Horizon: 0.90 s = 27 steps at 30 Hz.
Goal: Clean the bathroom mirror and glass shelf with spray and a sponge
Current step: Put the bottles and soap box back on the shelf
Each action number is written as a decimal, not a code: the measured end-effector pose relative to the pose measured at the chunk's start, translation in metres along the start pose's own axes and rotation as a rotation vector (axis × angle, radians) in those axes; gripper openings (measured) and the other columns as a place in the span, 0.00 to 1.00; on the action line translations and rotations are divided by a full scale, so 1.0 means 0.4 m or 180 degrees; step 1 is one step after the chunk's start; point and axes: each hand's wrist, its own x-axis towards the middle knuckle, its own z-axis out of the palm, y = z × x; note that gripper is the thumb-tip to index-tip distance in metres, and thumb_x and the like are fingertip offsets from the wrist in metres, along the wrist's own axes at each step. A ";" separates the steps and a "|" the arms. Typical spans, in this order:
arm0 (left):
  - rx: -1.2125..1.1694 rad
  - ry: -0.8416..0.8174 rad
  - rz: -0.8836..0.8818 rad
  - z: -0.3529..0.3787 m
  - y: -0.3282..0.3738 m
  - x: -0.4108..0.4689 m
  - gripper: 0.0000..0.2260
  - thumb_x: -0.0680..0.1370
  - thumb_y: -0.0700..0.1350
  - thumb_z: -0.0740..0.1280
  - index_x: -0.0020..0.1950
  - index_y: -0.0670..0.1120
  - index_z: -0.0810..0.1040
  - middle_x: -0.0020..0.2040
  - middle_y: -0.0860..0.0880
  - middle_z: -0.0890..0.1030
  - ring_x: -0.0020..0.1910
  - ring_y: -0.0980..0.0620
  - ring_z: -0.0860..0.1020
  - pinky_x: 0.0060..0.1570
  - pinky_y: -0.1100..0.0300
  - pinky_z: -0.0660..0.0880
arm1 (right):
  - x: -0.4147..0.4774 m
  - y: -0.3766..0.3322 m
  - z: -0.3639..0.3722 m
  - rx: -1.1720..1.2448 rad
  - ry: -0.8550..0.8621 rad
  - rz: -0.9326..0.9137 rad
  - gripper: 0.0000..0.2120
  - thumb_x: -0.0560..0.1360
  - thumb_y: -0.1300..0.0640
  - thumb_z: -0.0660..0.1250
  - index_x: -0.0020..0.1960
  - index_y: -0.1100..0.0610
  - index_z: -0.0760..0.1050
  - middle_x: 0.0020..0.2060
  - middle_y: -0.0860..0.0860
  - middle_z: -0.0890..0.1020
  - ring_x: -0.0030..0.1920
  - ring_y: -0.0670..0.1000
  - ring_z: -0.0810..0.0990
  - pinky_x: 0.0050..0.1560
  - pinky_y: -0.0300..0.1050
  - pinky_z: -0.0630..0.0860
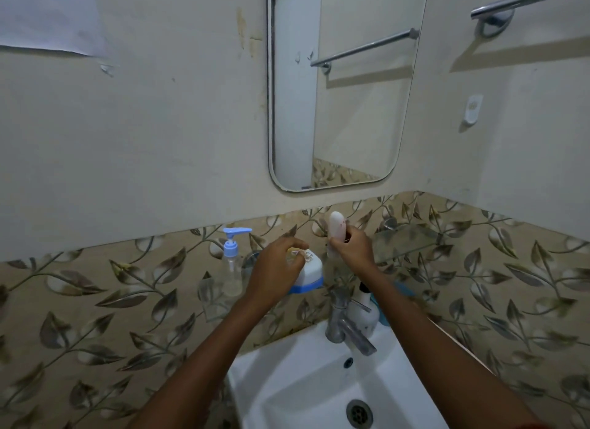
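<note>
Right hand [352, 248] grips a white bottle [336, 229], label seemingly hidden.

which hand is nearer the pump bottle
Left. The left hand grips the soap box just right of the pump bottle; the right hand holds a white bottle farther right.

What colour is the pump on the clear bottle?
Light blue pump, seen in the head view.
</note>
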 end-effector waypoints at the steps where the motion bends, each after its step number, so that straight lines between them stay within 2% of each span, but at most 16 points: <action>1: 0.0013 -0.0002 -0.0014 0.000 -0.002 0.000 0.09 0.75 0.37 0.64 0.52 0.45 0.80 0.53 0.49 0.80 0.50 0.57 0.73 0.49 0.64 0.68 | 0.002 0.004 0.003 -0.0025 0.0003 0.0018 0.20 0.72 0.58 0.69 0.62 0.63 0.73 0.55 0.59 0.81 0.53 0.56 0.80 0.49 0.47 0.78; 4: 0.0118 -0.0031 0.0047 0.000 -0.002 -0.005 0.08 0.75 0.38 0.64 0.51 0.46 0.80 0.54 0.49 0.80 0.50 0.57 0.74 0.51 0.63 0.69 | 0.008 0.013 0.007 -0.0007 0.0005 0.0099 0.21 0.71 0.58 0.70 0.61 0.64 0.74 0.55 0.60 0.81 0.53 0.57 0.80 0.49 0.47 0.78; 7: 0.0255 -0.0027 0.0228 0.003 -0.006 -0.008 0.09 0.74 0.38 0.65 0.52 0.47 0.80 0.54 0.50 0.81 0.53 0.52 0.76 0.56 0.57 0.71 | 0.010 0.019 0.009 -0.0049 -0.0040 0.0090 0.20 0.70 0.58 0.71 0.60 0.64 0.74 0.54 0.59 0.81 0.53 0.56 0.80 0.50 0.48 0.79; 10: 0.0297 0.0018 0.0320 0.013 0.001 -0.017 0.12 0.74 0.39 0.64 0.56 0.47 0.78 0.56 0.51 0.79 0.57 0.51 0.74 0.61 0.51 0.70 | -0.004 0.014 -0.014 0.0096 0.0055 0.0031 0.17 0.71 0.58 0.71 0.57 0.63 0.76 0.49 0.56 0.81 0.48 0.53 0.80 0.47 0.46 0.78; 12: 0.0105 0.0170 0.0454 0.028 0.023 -0.038 0.16 0.73 0.41 0.61 0.59 0.47 0.76 0.56 0.54 0.76 0.57 0.54 0.73 0.60 0.57 0.69 | -0.019 0.026 -0.048 0.0458 0.0447 0.0112 0.09 0.72 0.60 0.69 0.52 0.60 0.78 0.43 0.52 0.80 0.43 0.51 0.78 0.45 0.46 0.76; 13: 0.0008 0.0259 0.0570 0.038 0.035 -0.055 0.16 0.73 0.41 0.60 0.60 0.47 0.76 0.55 0.55 0.76 0.56 0.57 0.73 0.58 0.60 0.69 | -0.030 0.041 -0.069 0.0623 0.0698 0.0183 0.03 0.73 0.60 0.67 0.46 0.57 0.78 0.39 0.50 0.79 0.40 0.50 0.77 0.43 0.46 0.76; 15: -0.0127 0.0224 0.0774 0.066 0.054 -0.091 0.15 0.73 0.42 0.60 0.58 0.48 0.77 0.55 0.55 0.78 0.55 0.59 0.74 0.56 0.64 0.71 | -0.053 0.096 -0.110 0.0765 0.1206 0.0383 0.08 0.74 0.61 0.64 0.37 0.54 0.75 0.32 0.49 0.76 0.34 0.50 0.73 0.38 0.46 0.71; 17: -0.0259 -0.0080 0.0849 0.095 0.059 -0.127 0.13 0.75 0.45 0.60 0.57 0.49 0.77 0.55 0.54 0.79 0.55 0.60 0.75 0.57 0.65 0.72 | -0.082 0.168 -0.134 0.0697 0.1469 0.0760 0.09 0.75 0.63 0.62 0.37 0.58 0.73 0.31 0.52 0.74 0.33 0.51 0.70 0.38 0.44 0.67; 20: -0.0307 -0.0448 0.0977 0.139 0.042 -0.163 0.15 0.75 0.49 0.57 0.55 0.48 0.79 0.53 0.54 0.81 0.53 0.61 0.77 0.54 0.66 0.74 | -0.109 0.291 -0.116 0.0327 0.1221 0.1331 0.08 0.74 0.66 0.61 0.36 0.62 0.72 0.33 0.60 0.74 0.36 0.55 0.73 0.37 0.46 0.68; 21: -0.0309 -0.0524 0.1012 0.157 0.030 -0.172 0.14 0.75 0.49 0.57 0.54 0.47 0.80 0.51 0.54 0.81 0.52 0.61 0.77 0.53 0.68 0.73 | -0.112 0.336 -0.101 0.0209 0.0949 0.1445 0.07 0.74 0.66 0.61 0.37 0.66 0.74 0.35 0.63 0.76 0.38 0.59 0.76 0.38 0.49 0.72; 23: -0.0224 -0.0640 0.0963 0.188 -0.002 -0.174 0.13 0.75 0.47 0.59 0.52 0.47 0.80 0.50 0.54 0.81 0.50 0.62 0.76 0.51 0.73 0.70 | -0.115 0.400 -0.067 0.0048 0.0369 0.1514 0.08 0.73 0.67 0.64 0.49 0.72 0.76 0.47 0.68 0.80 0.50 0.64 0.79 0.49 0.55 0.76; 25: -0.0165 -0.0745 0.0774 0.220 -0.049 -0.165 0.10 0.75 0.43 0.62 0.52 0.47 0.81 0.50 0.54 0.81 0.50 0.62 0.76 0.50 0.75 0.69 | -0.119 0.445 -0.030 -0.0057 -0.0072 0.1441 0.19 0.73 0.67 0.67 0.63 0.69 0.71 0.60 0.65 0.76 0.60 0.63 0.75 0.60 0.52 0.71; 27: -0.0136 -0.0789 0.0533 0.245 -0.098 -0.147 0.10 0.75 0.39 0.63 0.53 0.48 0.80 0.50 0.54 0.81 0.49 0.61 0.77 0.51 0.69 0.72 | -0.114 0.467 0.004 -0.0208 -0.0269 0.1246 0.27 0.73 0.65 0.68 0.69 0.66 0.65 0.66 0.62 0.71 0.65 0.60 0.71 0.64 0.47 0.68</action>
